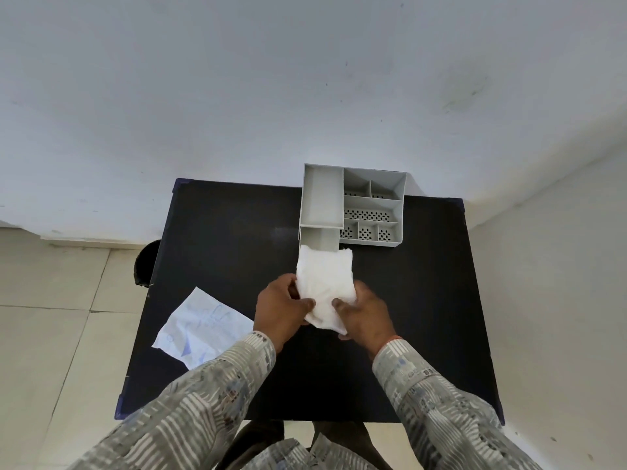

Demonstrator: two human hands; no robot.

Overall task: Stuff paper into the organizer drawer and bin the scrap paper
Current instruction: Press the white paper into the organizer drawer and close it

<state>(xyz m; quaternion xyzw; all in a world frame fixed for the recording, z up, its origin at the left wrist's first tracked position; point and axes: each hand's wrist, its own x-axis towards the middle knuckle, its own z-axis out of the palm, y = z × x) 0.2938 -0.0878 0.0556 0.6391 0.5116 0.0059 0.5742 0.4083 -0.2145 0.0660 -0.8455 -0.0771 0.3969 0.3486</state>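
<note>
A grey plastic desk organizer (373, 205) stands at the far edge of the black table (220, 252). Its drawer (319, 237) is pulled out toward me on the left side. A folded wad of white paper (324, 286) is held between both hands, its far end resting over the open drawer. My left hand (281, 310) grips the paper's left edge and my right hand (363, 313) grips its right edge. A crumpled sheet of scrap paper (200, 329) with blue scribbles lies at the table's left edge, partly overhanging it.
A dark round bin (146, 262) stands on the tiled floor just left of the table, partly hidden by it. A white wall rises behind the table. My patterned sleeves cover the near part of the table.
</note>
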